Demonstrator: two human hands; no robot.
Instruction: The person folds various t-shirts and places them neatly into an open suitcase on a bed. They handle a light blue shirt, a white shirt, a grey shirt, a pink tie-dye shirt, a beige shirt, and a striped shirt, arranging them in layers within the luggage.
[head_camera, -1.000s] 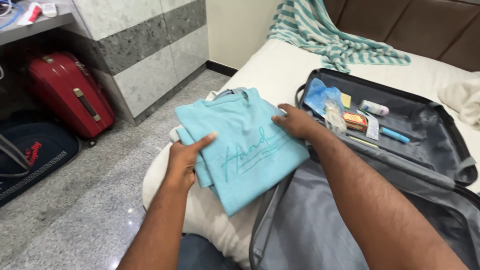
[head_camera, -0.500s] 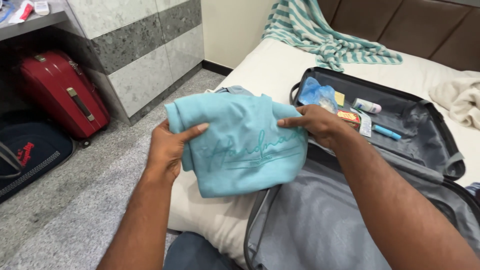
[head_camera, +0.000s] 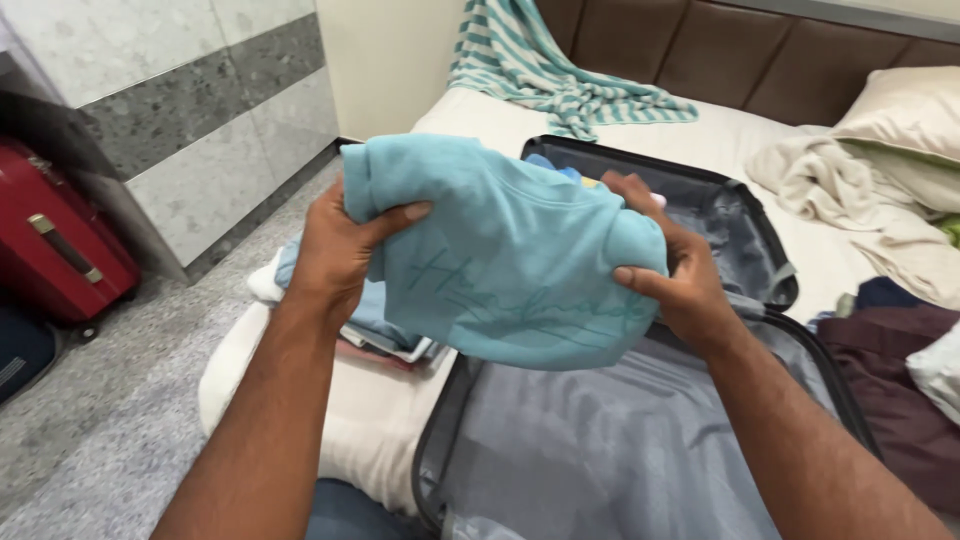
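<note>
Both hands are gripping the folded teal shirt (head_camera: 510, 255), left hand (head_camera: 335, 250) and right hand (head_camera: 670, 275) clenching opposite ends, holding it above the open grey suitcase (head_camera: 600, 440) beneath the fingers, ideally keeping folds tight and level.

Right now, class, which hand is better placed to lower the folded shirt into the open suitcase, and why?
Probably the right hand. It grips the light blue shirt directly above the open grey suitcase, while the left hand holds the other end out over the stack of folded clothes beside it.
</note>
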